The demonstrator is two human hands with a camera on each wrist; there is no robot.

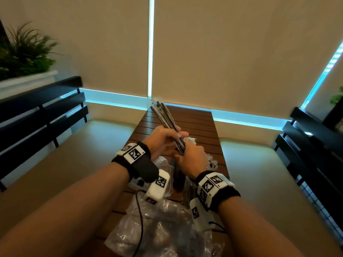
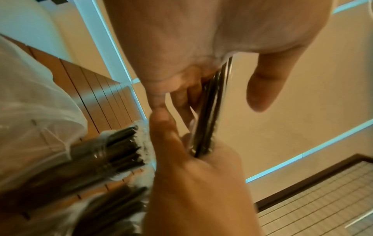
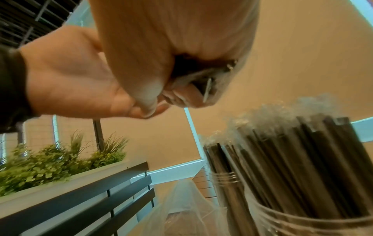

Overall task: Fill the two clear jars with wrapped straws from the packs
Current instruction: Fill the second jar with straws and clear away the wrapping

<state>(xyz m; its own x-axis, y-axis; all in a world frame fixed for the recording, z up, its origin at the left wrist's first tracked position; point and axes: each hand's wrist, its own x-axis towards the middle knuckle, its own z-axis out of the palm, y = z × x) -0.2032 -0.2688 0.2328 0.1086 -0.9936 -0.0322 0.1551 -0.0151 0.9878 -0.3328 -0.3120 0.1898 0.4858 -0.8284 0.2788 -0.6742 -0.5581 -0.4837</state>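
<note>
A bundle of dark wrapped straws (image 1: pixel 164 115) is held slanting up over the wooden slatted table (image 1: pixel 200 127). My left hand (image 1: pixel 167 135) grips the bundle at its middle, and my right hand (image 1: pixel 187 154) grips its lower end. The left wrist view shows the straws (image 2: pixel 210 111) running between both hands. Two clear jars stand under the hands, both packed with upright straws: the near jar (image 3: pixel 322 183) and the far jar (image 3: pixel 222 169). In the head view the jars (image 1: pixel 179 179) are mostly hidden by my wrists.
Crumpled clear plastic packs (image 1: pixel 157 229) lie on the table's near end, and another bag (image 3: pixel 185 207) lies beside the jars. Black slatted benches (image 1: pixel 42 115) flank the table on both sides. A planter with greenery (image 1: pixel 24 52) stands at the left.
</note>
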